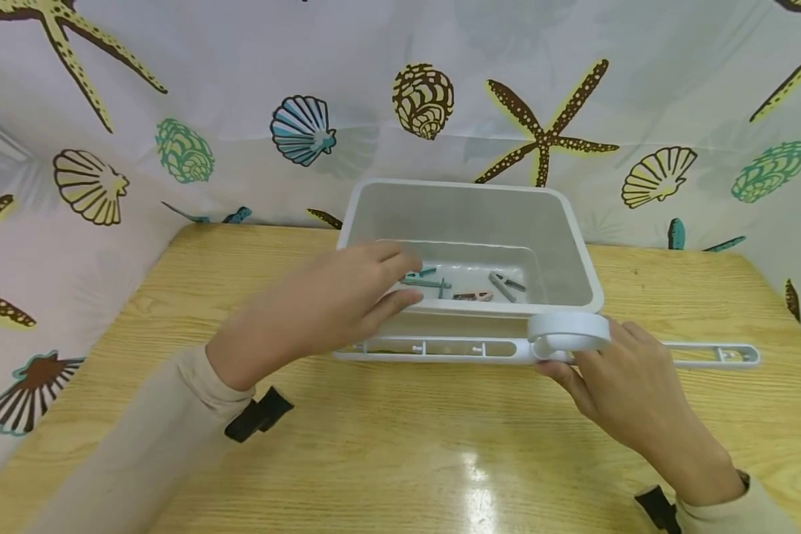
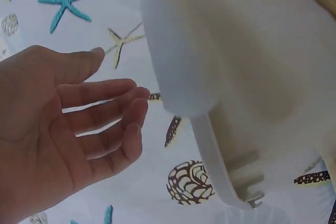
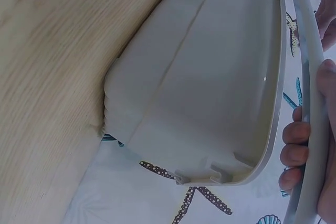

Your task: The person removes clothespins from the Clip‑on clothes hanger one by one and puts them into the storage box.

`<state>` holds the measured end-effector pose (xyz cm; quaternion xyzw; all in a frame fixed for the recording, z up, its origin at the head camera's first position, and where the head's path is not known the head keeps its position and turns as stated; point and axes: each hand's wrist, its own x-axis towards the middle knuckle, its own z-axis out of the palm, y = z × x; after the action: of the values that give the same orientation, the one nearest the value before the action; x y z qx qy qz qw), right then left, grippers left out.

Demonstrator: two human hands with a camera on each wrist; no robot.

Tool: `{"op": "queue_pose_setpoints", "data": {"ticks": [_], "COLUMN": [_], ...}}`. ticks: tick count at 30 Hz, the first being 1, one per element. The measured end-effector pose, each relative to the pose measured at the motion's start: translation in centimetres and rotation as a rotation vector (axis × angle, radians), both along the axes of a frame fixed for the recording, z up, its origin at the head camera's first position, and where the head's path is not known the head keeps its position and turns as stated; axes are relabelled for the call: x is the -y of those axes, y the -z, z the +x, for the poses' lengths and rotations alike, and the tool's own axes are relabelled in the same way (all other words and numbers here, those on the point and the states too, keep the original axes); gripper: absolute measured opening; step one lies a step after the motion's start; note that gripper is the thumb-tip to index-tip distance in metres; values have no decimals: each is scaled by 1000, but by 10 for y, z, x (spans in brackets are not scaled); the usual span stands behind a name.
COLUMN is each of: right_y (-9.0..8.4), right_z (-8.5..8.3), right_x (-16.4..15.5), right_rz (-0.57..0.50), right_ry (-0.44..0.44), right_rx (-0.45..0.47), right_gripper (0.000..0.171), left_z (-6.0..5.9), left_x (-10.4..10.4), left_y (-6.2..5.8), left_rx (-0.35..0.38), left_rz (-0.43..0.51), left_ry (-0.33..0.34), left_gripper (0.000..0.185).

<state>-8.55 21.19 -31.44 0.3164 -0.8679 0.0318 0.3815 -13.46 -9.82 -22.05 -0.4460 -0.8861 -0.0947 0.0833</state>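
My left hand (image 1: 347,297) hovers over the front left of a white plastic bin (image 1: 467,306), fingers loosely bent. The left wrist view shows nothing held in that hand (image 2: 68,129). Inside the bin lie several small clothespins: teal ones (image 1: 426,282), a grey one (image 1: 503,288) and a pinkish one (image 1: 474,296). My right hand (image 1: 630,393) grips a long white plastic hanger (image 1: 569,324) near its round hook. Slots with small pegs run along the hanger's arms, which stretch sideways in front of the bin. In the right wrist view, curled fingers (image 3: 294,155) wrap the hanger bar (image 3: 310,40).
The bin stands at the back of a light wooden table (image 1: 400,445). Behind and beside the table hangs a white cloth (image 1: 374,59) printed with shells and starfish. Black straps (image 1: 260,414) show at both wrists.
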Motion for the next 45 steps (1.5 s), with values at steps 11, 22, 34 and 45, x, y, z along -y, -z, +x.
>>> {"op": "queue_pose_setpoints", "data": {"ticks": [11, 22, 34, 45], "right_y": [-4, -6, -7, -7], "right_z": [3, 6, 5, 5], "right_x": [5, 13, 15, 16], "right_rz": [-13, -44, -36, -29], "right_ry": [-34, -98, -105, -92], "right_rx": [32, -6, -19, 29], "right_gripper": [58, 54, 54, 55], "left_z": [34, 39, 39, 40], "left_x": [4, 6, 9, 11], "left_y": [27, 36, 40, 42], "left_rx": [-246, -287, -343, -370], "left_rz": [-44, -30, 28, 24], "left_ry": [168, 186, 209, 211], "left_gripper": [43, 44, 42, 40]}}
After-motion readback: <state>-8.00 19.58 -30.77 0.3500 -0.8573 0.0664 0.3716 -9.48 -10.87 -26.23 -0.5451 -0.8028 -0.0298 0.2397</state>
